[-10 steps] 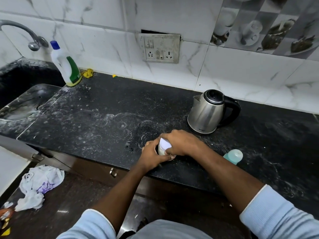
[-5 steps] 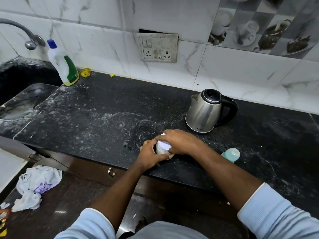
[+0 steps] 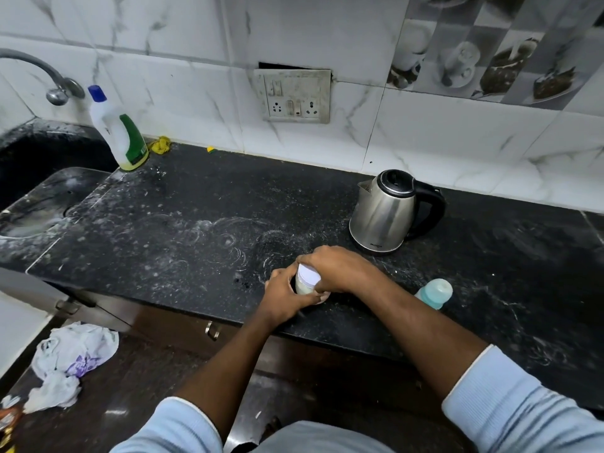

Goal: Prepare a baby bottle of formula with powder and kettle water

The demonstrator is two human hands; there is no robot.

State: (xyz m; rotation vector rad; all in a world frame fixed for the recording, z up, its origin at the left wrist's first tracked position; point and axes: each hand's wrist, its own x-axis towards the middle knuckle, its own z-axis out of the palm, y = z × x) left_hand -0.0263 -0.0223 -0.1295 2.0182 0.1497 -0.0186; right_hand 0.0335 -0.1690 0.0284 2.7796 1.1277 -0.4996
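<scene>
1. While the small white container [image 3: 306,278] stood near the front edge of the black desk [image 3: 183,230], it was gripped from both sides: the left hand [image 3: 285,295] was wrapped round its lower body and the right hand [image 3: 336,268] was curled over its pale lid.
2. The fingers [image 3: 318,297] of both hands were seen pressed round the container, closed on it and not spread.
3. The step was judged to be the twisting of the lid; whether the container held the formula powder could not be told.
4. For this to be done well, the body would best be kept planted on the desk by the left hand while only the lid was turned, so that no powder was tipped out.
5. The container's long axis was held roughly upright, its lid facing up and slightly toward the camera.
6. The teal baby bottle [image 3: 434,293] was seen just right of the right forearm, and the steel kettle [image 3: 385,212] behind the hands, spout pointing left.
</scene>
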